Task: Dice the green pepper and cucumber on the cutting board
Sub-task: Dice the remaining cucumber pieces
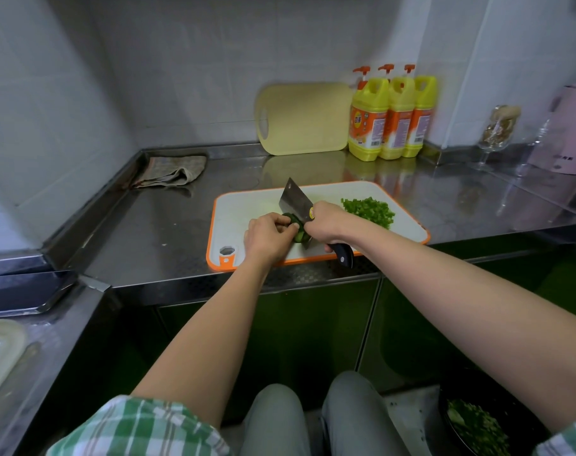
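While the steel counter [168, 225] fills most of the head view, I log the work area first: a white cutting board [247, 205] with an orange rim lies flat on it, near the front edge. Behind it, a pale yellow board [303, 118] leans on the tiled wall beside three yellow detergent bottles [392, 116]; a folded cloth [171, 171] sits in the back left corner.

Progress, judged from the layout: a heap of small green dice [369, 210] lies on the right part of the cutting board, well apart from the cut site. I take this to be the green pepper, already done. A dark bowl [471, 422] low at the right, below counter level, also seems to hold chopped green matter; too blurred to identify. What remains is the cucumber [296, 227], a short dark green piece lying near the middle of the board, still in one chunk as far as I can tell. Estimate: roughly half done, cucumber stage just under way.

Cleaver [296, 200]: broad blade tilted, edge down against the cucumber on its right side.

Left hand [267, 233]: fingers curled over the cucumber, pinning it to the board, fingertips close to the blade face. Closed around the piece, not clenched hard.

Right hand [326, 222]: wrapped firmly round the cleaver where blade meets the black handle; handle end [344, 256] protrudes toward me over the board's front rim.
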Available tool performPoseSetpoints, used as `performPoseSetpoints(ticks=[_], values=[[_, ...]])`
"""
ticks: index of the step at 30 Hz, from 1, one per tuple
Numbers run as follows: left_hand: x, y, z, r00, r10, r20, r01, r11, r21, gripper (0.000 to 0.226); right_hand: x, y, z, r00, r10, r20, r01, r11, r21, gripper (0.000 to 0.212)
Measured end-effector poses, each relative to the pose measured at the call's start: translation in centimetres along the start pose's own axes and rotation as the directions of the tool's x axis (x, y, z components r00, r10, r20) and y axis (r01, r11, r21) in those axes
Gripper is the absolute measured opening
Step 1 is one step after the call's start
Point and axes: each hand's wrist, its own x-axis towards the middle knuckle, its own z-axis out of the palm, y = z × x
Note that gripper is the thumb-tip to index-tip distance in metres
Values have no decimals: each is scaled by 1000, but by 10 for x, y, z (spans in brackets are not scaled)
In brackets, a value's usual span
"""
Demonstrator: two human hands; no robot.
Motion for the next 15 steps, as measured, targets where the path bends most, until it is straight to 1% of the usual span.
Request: performPoseSetpoints(ticks=[2,5,8,10,13,15], values=[[-1,0,0,1000,0,5,0,1000,8,27,-3,-2,-4,999,8,36,-7,1000,-31,12],[-2,0,-2,1000,-6,12,6,1000,5,25,-12,-7,-14,995,13,99,2,988,-152,13],[-3,2,-2,1000,-9,0,9,1000,17,26,-20,-9,-18,994,1,109,22,978,-206,12],[-3,3,-2,1000,-14,-2,14,1000,26,25,-21,-11,-17,996,-3,91,23,976,-217,12],[-4,3,-3,1000,-16,-4,16,999,37,23,-19,-13,-13,997,7,76,7,982,-187,14],[-5,5,-3,1000,-17,-6,18,998,67,31,-16,-13,-10,998,11,55,-3,989,-149,19]])
